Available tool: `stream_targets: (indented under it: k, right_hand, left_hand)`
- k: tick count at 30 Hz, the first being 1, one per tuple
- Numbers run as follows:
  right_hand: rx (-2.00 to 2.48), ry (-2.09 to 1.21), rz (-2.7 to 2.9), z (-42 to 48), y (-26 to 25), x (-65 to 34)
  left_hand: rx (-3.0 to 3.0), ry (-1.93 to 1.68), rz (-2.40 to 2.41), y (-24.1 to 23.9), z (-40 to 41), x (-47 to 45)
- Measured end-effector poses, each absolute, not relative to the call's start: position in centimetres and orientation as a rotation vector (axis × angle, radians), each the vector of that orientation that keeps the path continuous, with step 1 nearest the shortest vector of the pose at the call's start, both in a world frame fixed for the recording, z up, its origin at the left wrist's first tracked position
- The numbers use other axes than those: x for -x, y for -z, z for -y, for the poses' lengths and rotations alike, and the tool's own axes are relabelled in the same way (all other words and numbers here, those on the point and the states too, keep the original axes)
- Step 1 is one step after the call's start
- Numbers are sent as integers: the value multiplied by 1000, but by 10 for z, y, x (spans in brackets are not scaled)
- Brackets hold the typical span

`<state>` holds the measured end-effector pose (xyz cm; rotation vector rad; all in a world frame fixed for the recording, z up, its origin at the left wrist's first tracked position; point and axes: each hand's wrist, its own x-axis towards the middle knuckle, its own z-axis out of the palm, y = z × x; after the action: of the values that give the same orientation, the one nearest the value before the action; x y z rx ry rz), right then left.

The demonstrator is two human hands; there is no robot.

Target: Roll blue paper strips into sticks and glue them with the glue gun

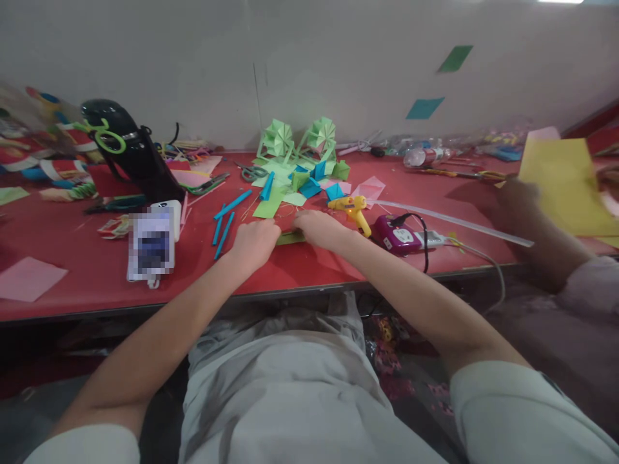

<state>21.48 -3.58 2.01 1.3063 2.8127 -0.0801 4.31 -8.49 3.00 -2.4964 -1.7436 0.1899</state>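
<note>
My left hand [254,243] and my right hand [316,227] rest on the red table [72,258], close together. Both are curled over a small folded green paper piece [291,238] that lies between them; each hand grips an end of it. Just beyond my hands lie more green paper sheets [269,207], blue rolled paper sticks [227,219] and blue folded pieces [309,187]. A yellow glue gun [354,209] stands just right of my right hand.
Two green folded paper fans [300,138] stand at the wall. A black flask [128,148], a phone [151,248], scissors [252,172], a purple power strip [401,236] with cable and a long clear rod [454,222] lie around. At right, another person holds yellow paper [565,183].
</note>
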Motion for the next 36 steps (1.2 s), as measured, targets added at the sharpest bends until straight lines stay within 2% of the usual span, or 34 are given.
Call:
stream_targets:
  k: [11,21,27,36]
  right_hand:
    - [-1064,281,-2745,7,-41,-218]
    - [-1156,-252,-2643,39,-37,-208]
    - [-1172,-331,-2628,51,-32,-207]
    - [-1307,-414,-2640,72,-8,-205]
  left_hand:
    - [2654,-219,1757,-35,55,-25]
    - [2586,-310,1613,-36,66,-23]
    - [2549,-289,1487,-30,81,-26]
    - [2468,-287,1572,-19,95,-34]
